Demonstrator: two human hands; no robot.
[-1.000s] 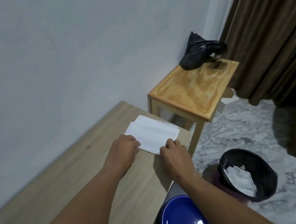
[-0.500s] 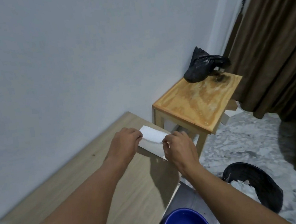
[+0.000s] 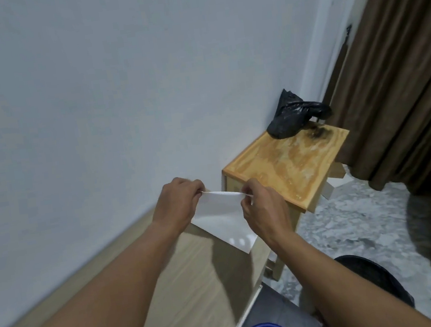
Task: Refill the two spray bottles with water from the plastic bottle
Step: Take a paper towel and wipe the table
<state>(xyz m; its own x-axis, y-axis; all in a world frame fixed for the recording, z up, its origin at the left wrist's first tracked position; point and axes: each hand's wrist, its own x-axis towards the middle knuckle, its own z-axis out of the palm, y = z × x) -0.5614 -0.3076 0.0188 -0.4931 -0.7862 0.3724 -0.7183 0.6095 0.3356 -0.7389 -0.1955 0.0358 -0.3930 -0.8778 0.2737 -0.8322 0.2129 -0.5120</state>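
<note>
Pale wall, wooden bench (image 3: 171, 292) beneath. Left hand (image 3: 178, 204) and right hand (image 3: 264, 211) each pinch the top edge of a white sheet (image 3: 222, 222) hanging over the bench corner. Even grips, I'd say. Spray bottles and plastic bottle are out of view.

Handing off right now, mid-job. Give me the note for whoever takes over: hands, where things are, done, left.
Left hand pinches one top corner of a white paper sheet; right hand pinches the other.
The sheet hangs over the far end of the table, near the stool with a black bag.
No spray bottle or water bottle is in view.
Done: no refilling shows.
Left: probably set the sheet aside, find the bottles, fill both spray bottles.
</note>
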